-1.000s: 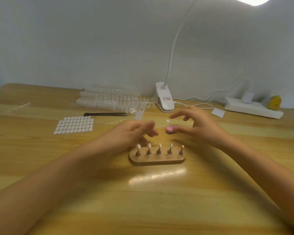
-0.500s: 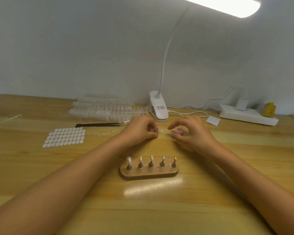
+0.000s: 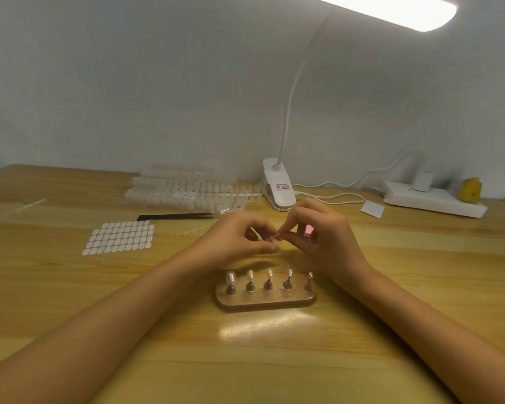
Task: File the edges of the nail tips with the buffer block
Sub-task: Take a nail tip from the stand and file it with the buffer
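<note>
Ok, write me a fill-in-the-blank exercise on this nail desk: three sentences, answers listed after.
1. The wooden stand carries ___ pegs in one row.
2. The buffer block held in the right hand is ___ in colour.
3. The left hand pinches a clear nail tip; the sheet of white tabs lies on the table to that hand's ___.
Missing words: five; pink; left.
</note>
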The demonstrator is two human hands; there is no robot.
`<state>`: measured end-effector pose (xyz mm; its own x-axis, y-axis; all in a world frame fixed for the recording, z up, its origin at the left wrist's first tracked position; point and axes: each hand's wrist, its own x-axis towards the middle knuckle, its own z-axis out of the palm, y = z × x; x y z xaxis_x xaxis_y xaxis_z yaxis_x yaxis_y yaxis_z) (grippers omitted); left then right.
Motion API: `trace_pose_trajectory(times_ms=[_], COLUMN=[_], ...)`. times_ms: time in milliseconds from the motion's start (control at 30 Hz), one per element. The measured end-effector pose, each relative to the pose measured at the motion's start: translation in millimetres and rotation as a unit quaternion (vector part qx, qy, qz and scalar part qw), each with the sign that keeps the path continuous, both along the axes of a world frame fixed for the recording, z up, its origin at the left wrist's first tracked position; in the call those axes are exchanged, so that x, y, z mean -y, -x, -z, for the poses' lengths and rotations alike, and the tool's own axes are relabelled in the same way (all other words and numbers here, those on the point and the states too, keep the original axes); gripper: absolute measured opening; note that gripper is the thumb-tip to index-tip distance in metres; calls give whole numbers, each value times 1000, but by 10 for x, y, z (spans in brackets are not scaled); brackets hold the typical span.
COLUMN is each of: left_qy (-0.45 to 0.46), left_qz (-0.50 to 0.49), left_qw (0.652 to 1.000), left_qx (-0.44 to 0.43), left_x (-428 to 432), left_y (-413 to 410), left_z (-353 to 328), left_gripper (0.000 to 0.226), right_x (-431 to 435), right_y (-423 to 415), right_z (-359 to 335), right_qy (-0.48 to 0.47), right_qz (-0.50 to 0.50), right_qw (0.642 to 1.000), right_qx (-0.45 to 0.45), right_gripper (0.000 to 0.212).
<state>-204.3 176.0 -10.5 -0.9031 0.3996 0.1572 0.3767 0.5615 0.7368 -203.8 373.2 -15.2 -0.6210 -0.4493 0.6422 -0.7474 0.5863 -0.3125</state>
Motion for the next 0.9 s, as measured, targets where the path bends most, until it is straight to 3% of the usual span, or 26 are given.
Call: trace_pose_trajectory(times_ms=[100,200,367,500,600,667,800,900], left_qy=[-82,-54,-126,-86,26,50,-43,-85], left_qz=[-4,-1,-48,-79,-51,-44,-103,-151], left_qw=[991,992,984,993,985,974,993,985], left_qx=[102,114,116,27,-163,-217,-43,-13], left_x=[78,85,94,77,54,33,27,111], left_y=[-32,-20,-14,-45,-120,-139,-88,-24], left_z=[-84,-92,-42,-21,-47,-57,-70,-94], left_gripper=[17,20,4,6,6,6,8,4], right_x=[-7,3,-6,-20,-15,-19,-45,-41], right_y=[-29,-65,-86,-74,-72,-67,-70,-79], right_z=[-16,-40,-45,-12,17,22,-8,-3], right_qy=[-31,-42,-68,-86,-96,-99,-123,-126], right_qz=[-22,-36,-37,-24,-6,-1,-23,-33], right_qw=[997,994,988,990,990,988,977,973], right_qx=[-60,-99,-130,-113,-102,-114,-171,-189], right_gripper=[6,15,18,10,8,10,6,8])
